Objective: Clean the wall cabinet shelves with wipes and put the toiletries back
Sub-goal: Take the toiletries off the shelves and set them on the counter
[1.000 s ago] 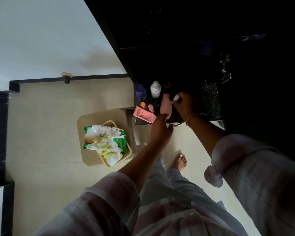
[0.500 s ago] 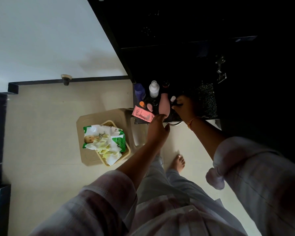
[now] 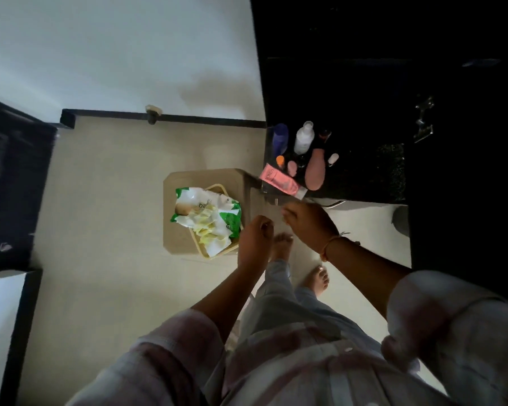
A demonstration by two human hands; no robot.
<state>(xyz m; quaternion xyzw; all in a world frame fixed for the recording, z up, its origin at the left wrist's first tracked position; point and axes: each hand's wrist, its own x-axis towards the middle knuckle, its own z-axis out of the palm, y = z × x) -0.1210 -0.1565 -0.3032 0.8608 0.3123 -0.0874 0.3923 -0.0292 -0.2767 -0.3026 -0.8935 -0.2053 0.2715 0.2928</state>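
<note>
Pink tube (image 3: 282, 183): lies at the dark counter (image 3: 387, 171) edge, beside upright bottles (image 3: 304, 137). Probably light, soft and slippery; take it near the stiffer cap. Your left hand (image 3: 255, 238) is loosely curled and empty. Your right hand (image 3: 308, 224) is curled, contents unclear.

Both bare forearms reach forward. The left hand (image 3: 255, 240) and right hand (image 3: 309, 225) hang close together, fingers loosely curled, holding nothing.
</note>
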